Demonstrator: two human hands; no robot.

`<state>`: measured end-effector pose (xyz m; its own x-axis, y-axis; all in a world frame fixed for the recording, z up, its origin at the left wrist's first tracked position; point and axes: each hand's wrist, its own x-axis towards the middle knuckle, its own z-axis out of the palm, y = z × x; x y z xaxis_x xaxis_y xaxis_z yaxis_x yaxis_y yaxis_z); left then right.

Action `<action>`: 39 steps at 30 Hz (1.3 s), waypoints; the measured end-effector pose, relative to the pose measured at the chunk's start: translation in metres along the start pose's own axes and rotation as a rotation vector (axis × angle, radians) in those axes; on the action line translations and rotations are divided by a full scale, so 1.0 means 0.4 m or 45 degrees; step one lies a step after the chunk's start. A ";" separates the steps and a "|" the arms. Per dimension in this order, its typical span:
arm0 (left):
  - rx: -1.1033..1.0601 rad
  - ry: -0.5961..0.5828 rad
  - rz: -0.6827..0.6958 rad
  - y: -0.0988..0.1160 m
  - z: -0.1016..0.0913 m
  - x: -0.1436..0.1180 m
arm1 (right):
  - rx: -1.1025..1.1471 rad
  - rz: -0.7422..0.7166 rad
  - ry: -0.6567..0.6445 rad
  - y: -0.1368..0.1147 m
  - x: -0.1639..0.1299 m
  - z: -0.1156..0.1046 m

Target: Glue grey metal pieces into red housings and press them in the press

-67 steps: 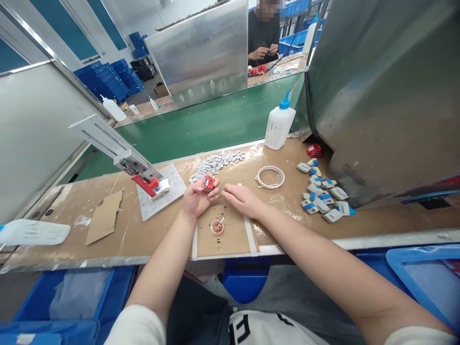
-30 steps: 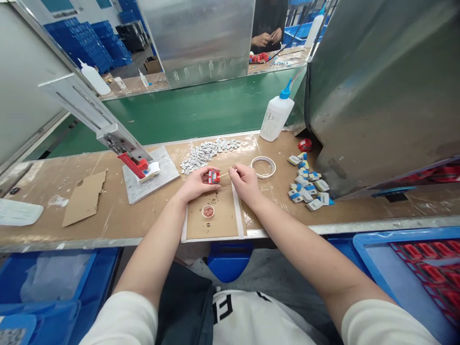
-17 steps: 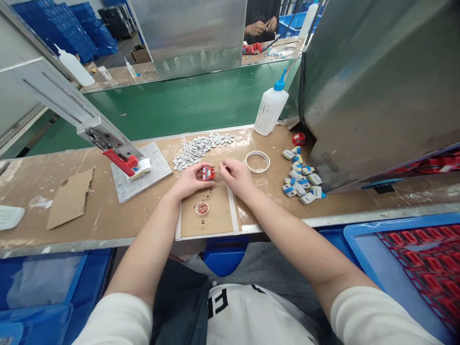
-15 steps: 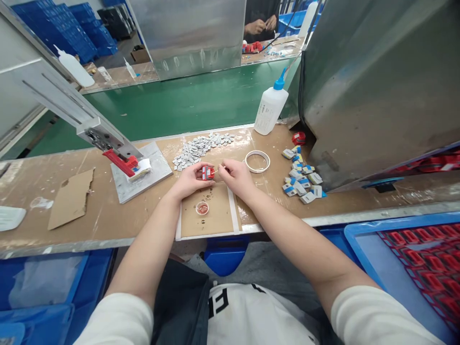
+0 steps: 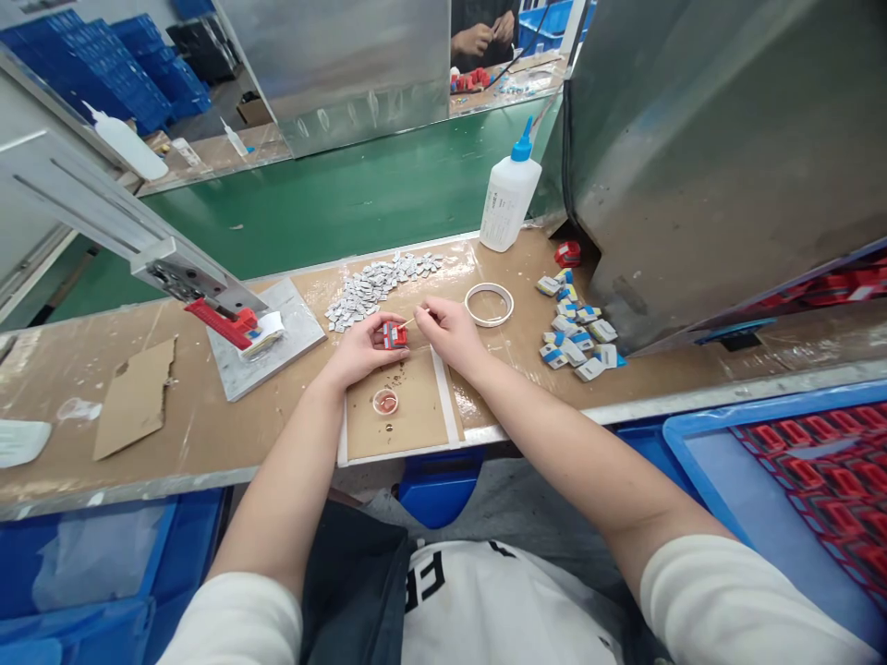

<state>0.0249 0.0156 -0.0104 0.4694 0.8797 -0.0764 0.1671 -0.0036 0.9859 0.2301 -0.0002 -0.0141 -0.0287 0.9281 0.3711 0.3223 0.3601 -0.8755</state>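
My left hand (image 5: 361,351) is closed around a small red and grey plastic piece (image 5: 394,336), held above the bench. Between the fingertips of my right hand (image 5: 447,330) is a thin pale stick (image 5: 410,322), its tip at the red piece. Whether the tip touches the piece is too small to tell. Below the hands a small clear cup (image 5: 385,402) with reddish liquid stands on a cardboard sheet (image 5: 416,427) edged with white tape. Beyond my left hand lies a pile of small grey-white pieces (image 5: 367,291). A roll of tape (image 5: 489,305) lies beyond my right hand.
A white bottle with a blue cap (image 5: 511,199) stands at the back. Several small white, blue and yellow blocks (image 5: 572,334) lie on the right. A metal stand (image 5: 267,360) with a red clamp is on the left. A blue tray (image 5: 699,462) holds red parts. Across the bench, another person's hands (image 5: 485,37) are working.
The camera view has shifted slightly, so the bench appears a little further left. Both hands keep their holds; the stick is tilted somewhat more, with its tip still at the red piece.
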 end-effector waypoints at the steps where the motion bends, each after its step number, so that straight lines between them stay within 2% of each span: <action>1: 0.005 0.002 0.000 0.000 0.000 0.000 | -0.009 0.005 -0.008 0.001 0.000 0.000; 10: 0.035 0.013 0.024 -0.003 -0.002 -0.001 | -0.116 -0.032 0.009 -0.006 0.000 -0.004; 18: 0.047 0.019 0.028 -0.011 -0.004 0.003 | -0.054 -0.050 -0.131 -0.008 -0.002 0.005; 30: 0.087 -0.003 0.042 -0.007 -0.004 0.001 | -0.161 -0.074 -0.032 -0.007 0.000 0.001; 39: 0.052 0.008 0.055 -0.002 0.001 0.003 | -0.097 -0.111 -0.164 -0.018 -0.002 0.002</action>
<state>0.0256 0.0164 -0.0113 0.4717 0.8812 -0.0325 0.1817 -0.0611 0.9814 0.2270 -0.0032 -0.0085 -0.1791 0.9000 0.3974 0.3838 0.4359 -0.8141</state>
